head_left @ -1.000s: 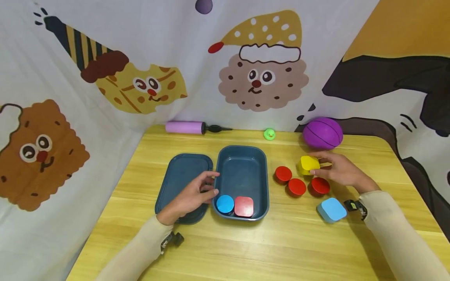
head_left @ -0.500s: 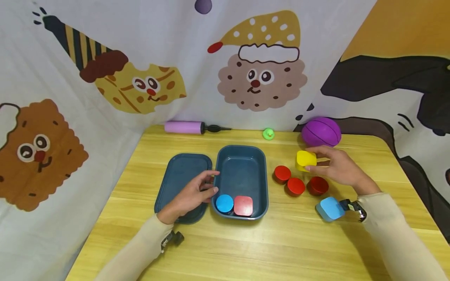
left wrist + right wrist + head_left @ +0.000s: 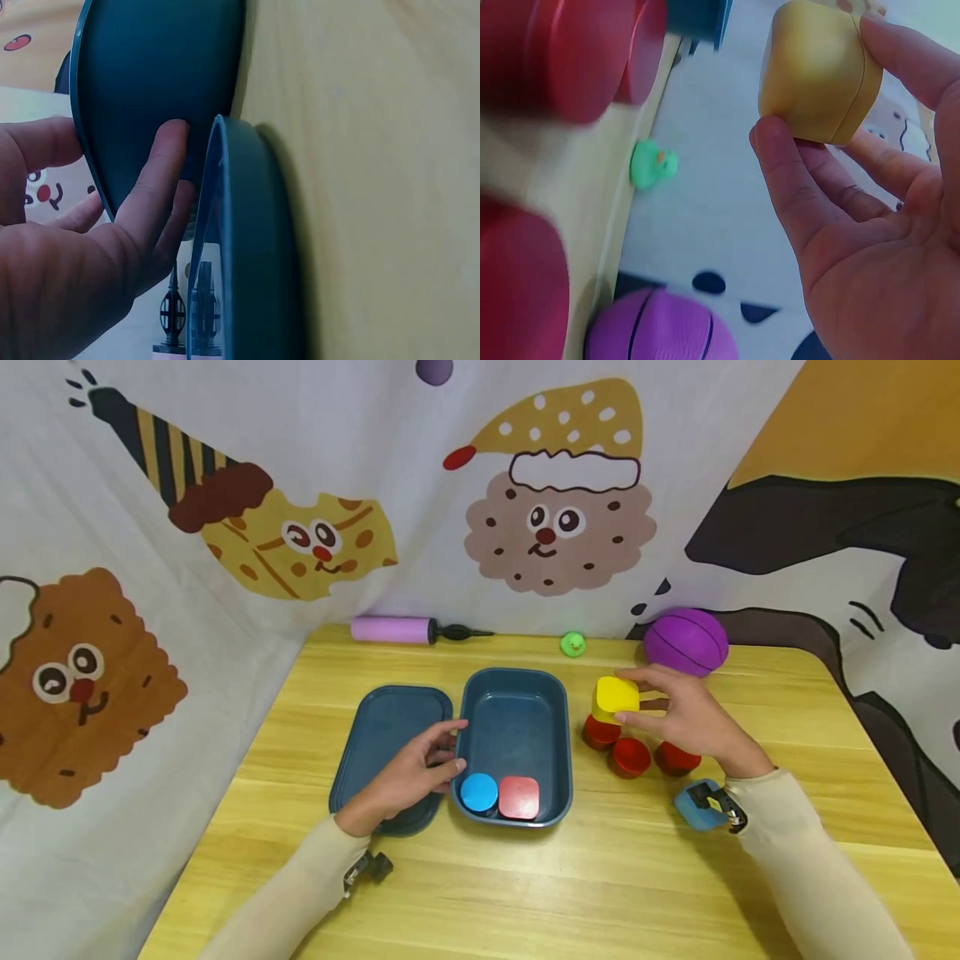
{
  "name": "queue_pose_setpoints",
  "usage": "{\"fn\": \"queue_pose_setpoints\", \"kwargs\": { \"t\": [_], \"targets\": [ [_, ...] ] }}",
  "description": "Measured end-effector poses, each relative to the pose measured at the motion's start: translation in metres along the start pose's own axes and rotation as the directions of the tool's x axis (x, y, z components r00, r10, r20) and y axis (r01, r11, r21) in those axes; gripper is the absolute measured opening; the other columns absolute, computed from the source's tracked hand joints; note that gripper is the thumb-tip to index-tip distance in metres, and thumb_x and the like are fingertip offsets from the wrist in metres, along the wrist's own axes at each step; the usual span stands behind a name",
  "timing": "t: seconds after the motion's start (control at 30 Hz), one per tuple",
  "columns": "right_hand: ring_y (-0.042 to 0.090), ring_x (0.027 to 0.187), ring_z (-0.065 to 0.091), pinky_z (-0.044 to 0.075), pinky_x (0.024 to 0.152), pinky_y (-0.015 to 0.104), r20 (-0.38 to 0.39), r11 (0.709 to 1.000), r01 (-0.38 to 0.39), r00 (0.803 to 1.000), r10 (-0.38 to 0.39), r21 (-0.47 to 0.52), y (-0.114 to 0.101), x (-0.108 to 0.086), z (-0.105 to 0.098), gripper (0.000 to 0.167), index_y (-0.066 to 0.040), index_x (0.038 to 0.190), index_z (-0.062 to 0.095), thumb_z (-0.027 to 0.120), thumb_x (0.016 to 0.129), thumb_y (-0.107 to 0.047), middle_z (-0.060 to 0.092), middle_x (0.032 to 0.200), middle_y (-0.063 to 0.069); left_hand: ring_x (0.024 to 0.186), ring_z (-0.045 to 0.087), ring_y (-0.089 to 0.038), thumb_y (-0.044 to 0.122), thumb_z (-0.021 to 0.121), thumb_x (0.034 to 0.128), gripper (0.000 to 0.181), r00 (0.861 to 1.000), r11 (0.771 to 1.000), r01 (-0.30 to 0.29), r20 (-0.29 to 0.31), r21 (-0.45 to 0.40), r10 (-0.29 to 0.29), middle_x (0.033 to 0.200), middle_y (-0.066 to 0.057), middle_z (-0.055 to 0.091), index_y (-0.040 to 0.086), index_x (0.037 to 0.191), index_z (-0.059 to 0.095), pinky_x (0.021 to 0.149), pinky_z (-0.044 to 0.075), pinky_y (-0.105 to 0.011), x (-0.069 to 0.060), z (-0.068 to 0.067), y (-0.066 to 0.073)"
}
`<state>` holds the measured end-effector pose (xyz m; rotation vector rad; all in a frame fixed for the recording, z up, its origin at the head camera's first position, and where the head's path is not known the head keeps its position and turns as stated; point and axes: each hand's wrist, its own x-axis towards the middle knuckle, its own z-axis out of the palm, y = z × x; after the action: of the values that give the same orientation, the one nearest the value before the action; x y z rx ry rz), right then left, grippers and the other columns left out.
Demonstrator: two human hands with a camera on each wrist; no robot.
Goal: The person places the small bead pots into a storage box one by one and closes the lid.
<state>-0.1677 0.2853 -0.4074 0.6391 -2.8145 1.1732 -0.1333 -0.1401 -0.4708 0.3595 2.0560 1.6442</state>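
- Yellow, wood-grained tabletop [image 3: 487,893]
- Yellow block [image 3: 617,695]
- Three red tubs [image 3: 631,757]
- Slate-blue box [image 3: 517,727] and lid [image 3: 397,718]
- Purple, black-lined ball [image 3: 686,642] near the tabletop's back edge
- Green duck [image 3: 573,644], same edge
- White, cartoon-printed cloth [image 3: 427,535]

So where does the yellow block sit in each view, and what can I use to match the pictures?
Head: right of centre, held in the right hand; yellow block.
Left wrist: not in it.
Right wrist: near the top, right of centre, in that same hand.
Shared landmark: the dark blue box, upper left in left wrist, cut by the top edge in right wrist.
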Motion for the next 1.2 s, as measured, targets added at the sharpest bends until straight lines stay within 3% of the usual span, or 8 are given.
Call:
{"fn": "queue_pose_setpoints", "kwargs": {
  "t": [0.1,0.37,0.57,0.8,0.97,1.2],
  "targets": [
    [0.032,0.115,0.067,0.06,0.095,0.054,0.026,1.0,0.003,1.0,-0.004,0.027,-0.008,0.005,0.009,0.063,-0.006,0.146,0.062,0.088,0.09,-0.022,0.066,0.139,0.012,0.13,0.057,-0.034,0.017,0.064,0.1078,0.065,1.0,1.0,-0.002,-0.001,0.0,0.002,0.154,-0.018,0.043,0.022,0.166,0.035,0.088,0.063,-0.044,0.0,-0.001,0.0],
    [0.027,0.109,0.069,0.064,0.089,0.042,0.038,0.994,0.08,0.996,-0.083,0.08,-0.023,0.023,0.035,0.058,-0.01,0.139,0.068,0.091,0.087,-0.023,0.071,0.128,0.008,0.13,0.058,-0.034,0.016,0.065,0.107,0.066,1.0,1.0,0.005,-0.003,0.005,-0.004,0.154,-0.019,0.043,0.022,0.166,0.036,0.087,0.063,-0.044,0.002,-0.001,-0.001],
    [0.024,0.11,0.068,0.064,0.091,0.045,0.096,0.99,0.082,0.991,-0.093,0.111,-0.034,0.036,0.055,0.06,-0.011,0.138,0.068,0.091,0.086,-0.032,0.069,0.13,0.006,0.132,0.058,-0.035,0.015,0.065,0.1069,0.065,1.0,1.0,0.017,-0.007,0.011,-0.017,0.153,-0.017,0.044,0.023,0.165,0.037,0.088,0.063,-0.044,0.001,0.0,0.0],
    [0.021,0.105,0.065,0.064,0.09,0.043,0.132,0.989,0.127,0.982,-0.137,0.079,-0.05,0.05,0.079,0.062,-0.01,0.14,0.065,0.09,0.087,-0.03,0.07,0.128,0.003,0.131,0.058,-0.034,0.016,0.066,0.1064,0.063,1.0,1.0,0.027,-0.006,0.003,-0.027,0.152,-0.018,0.045,0.027,0.162,0.04,0.087,0.064,-0.044,0.001,-0.002,0.003],
    [0.019,0.107,0.065,0.064,0.089,0.035,0.162,0.987,0.151,0.974,-0.157,0.048,-0.059,0.055,0.097,0.067,-0.007,0.145,0.061,0.088,0.089,-0.032,0.067,0.132,0.005,0.129,0.059,-0.034,0.017,0.066,0.1066,0.064,1.0,1.0,0.029,0.001,-0.003,-0.029,0.152,-0.019,0.045,0.024,0.163,0.038,0.087,0.064,-0.045,0.001,-0.003,0.002],
    [0.014,0.098,0.065,0.063,0.085,0.034,0.227,0.978,0.207,0.954,-0.195,-0.029,-0.071,0.057,0.12,0.059,-0.011,0.138,0.069,0.088,0.087,-0.037,0.069,0.124,0.002,0.133,0.056,-0.036,0.018,0.063,0.1083,0.061,0.999,0.999,0.04,0.01,-0.012,-0.04,0.154,-0.018,0.042,0.027,0.163,0.038,0.09,0.063,-0.046,0.0,-0.001,0.004]
  ]
}}
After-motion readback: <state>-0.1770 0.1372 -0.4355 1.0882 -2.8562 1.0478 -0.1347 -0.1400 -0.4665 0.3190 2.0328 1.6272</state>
